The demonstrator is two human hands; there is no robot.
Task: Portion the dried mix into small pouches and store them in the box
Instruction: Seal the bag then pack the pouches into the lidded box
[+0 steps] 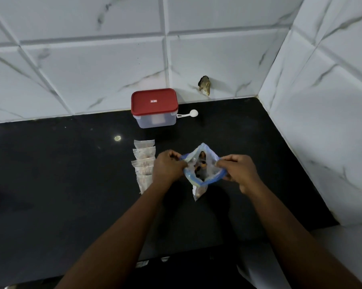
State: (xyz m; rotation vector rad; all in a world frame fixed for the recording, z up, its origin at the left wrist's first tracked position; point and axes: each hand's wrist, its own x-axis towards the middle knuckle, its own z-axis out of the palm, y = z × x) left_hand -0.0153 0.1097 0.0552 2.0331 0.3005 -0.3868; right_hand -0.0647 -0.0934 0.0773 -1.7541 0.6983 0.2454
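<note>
Both grips are on one thing: a clear plastic zip bag w/ blue zip rim (205, 174), held btwn them & pulled open at the mouth. Left grip (168, 167) is clenched on the bag's left rim, fingers curled in, pinching the blue strip. Right grip (238, 172) pinches the right rim the same way, thumb & forefinger on the strip, other fingers curled under. Dried mix (201, 161), dark & orange-brown bits, shows inside the open mouth, btwn the two grips. The bag's bottom hangs below the grips, toward the person; can't tell if it touches the black glossy tabletop (71, 174).

Just left of the left grip lies a row of small clear pouches (143, 163) w/ reddish-brown fill, overlapped one on the next, flat on the tabletop; the nearer ones are partly hidden behind the left grip & wrist.

Beyond the grips, against the wall, stands a clear rectangular plastic box w/ red lid (155, 109), lid on, well apart from both grips. A white plastic spoon (188, 114) lies touching or just beside the box's right side, bowl pointing away from it, farther out than the right grip.

White marble-look wall tiles (92, 69) run behind & along the right-grip side. A brownish ragged patch (205, 85) sits on the wall above the spoon; can't tell what it is.
</note>
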